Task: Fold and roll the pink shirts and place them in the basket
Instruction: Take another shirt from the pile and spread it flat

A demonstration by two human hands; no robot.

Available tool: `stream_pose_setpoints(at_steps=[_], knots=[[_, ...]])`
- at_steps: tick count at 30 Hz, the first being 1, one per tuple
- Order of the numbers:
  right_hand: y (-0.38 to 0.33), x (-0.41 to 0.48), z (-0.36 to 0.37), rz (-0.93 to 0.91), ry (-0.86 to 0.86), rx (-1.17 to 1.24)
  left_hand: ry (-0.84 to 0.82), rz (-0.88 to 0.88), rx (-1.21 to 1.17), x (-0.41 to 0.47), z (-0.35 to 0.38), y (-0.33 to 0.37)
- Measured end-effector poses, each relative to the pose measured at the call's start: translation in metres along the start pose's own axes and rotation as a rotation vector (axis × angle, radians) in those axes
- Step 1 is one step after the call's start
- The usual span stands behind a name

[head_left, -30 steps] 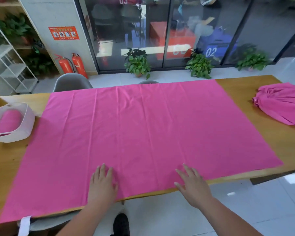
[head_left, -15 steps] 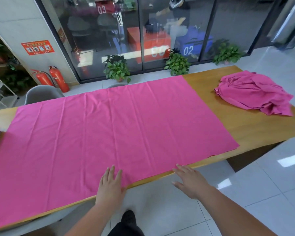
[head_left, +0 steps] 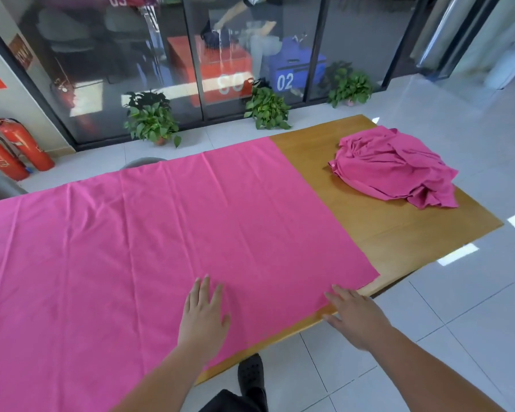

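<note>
1. Flat on cloth (head_left: 176, 233), left grip (head_left: 204, 316): fingers straight, nothing held.
2. At near bench (head_left: 399, 230) edge, right grip (head_left: 358, 319): fingers spread, released; contact with cloth hem unclear.
3. Heap of shirts (head_left: 396, 171) crumpled on bare wood, far right, well apart from both grips. No basket in view.
4. Risk: cloth and shirts same pink; easy to pinch cloth along with a hem.
5. Risk: heap near bench corner; whole-heap grab likely to spill pieces to floor.

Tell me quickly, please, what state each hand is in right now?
Left hand: open, flat on the pink cloth.
Right hand: open, holding nothing, over the table edge.
</note>
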State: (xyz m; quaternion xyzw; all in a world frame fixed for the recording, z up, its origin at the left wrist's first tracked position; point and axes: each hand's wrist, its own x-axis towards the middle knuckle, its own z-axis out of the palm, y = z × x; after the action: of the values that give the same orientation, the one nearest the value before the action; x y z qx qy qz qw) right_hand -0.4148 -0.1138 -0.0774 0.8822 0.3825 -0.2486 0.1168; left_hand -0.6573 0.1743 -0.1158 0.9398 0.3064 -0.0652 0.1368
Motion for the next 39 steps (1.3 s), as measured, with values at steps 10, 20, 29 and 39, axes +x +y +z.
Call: stream_pose_setpoints(at_steps=[10,20,29,39], knots=[[0.051,0.07,-0.04,0.001,-0.043,0.022,-0.098,0.151,0.017,0.098,0.001,0.076],[0.094,0.091,-0.067,0.064,0.108,-0.072,-0.177,0.064,0.079,0.104,0.016,0.128],[0.147,0.109,-0.049,-0.322,0.083,-0.174,-0.244,-0.118,0.106,0.071,0.034,0.211],[0.206,0.105,-0.038,-0.334,0.076,-0.112,-0.231,-0.295,0.045,0.044,0.046,0.273]])
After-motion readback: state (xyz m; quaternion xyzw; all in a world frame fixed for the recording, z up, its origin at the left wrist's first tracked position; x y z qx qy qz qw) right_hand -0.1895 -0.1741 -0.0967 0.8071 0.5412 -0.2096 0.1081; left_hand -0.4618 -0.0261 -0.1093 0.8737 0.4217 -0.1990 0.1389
